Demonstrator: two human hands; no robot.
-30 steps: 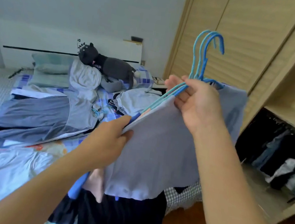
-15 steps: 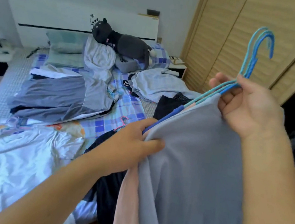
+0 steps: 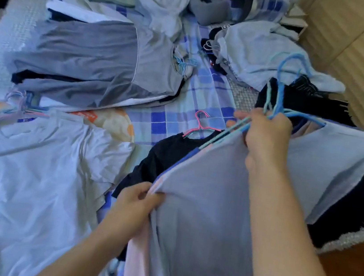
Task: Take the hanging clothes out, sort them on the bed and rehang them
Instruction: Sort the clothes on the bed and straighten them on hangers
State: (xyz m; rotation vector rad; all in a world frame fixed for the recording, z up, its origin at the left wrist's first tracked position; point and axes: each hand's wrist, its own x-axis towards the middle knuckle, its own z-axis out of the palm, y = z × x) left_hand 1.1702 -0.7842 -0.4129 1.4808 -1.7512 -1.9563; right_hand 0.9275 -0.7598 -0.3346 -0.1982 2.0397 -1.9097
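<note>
While the right hand (image 3: pixel 267 136) clenches the hangers (image 3: pixel 280 98) at one o'clock, the left hand (image 3: pixel 136 204) pinches the grey shirt (image 3: pixel 214 201) at seven o'clock, stretched over the bed (image 3: pixel 180 112).

Slatted wardrobe doors (image 3: pixel 363 58), wooden floor (image 3: pixel 350 266)

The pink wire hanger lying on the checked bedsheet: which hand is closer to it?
The right hand. It grips blue hangers just right of the pink wire hanger. The left hand pinches the grey shirt lower down, farther away.
</note>
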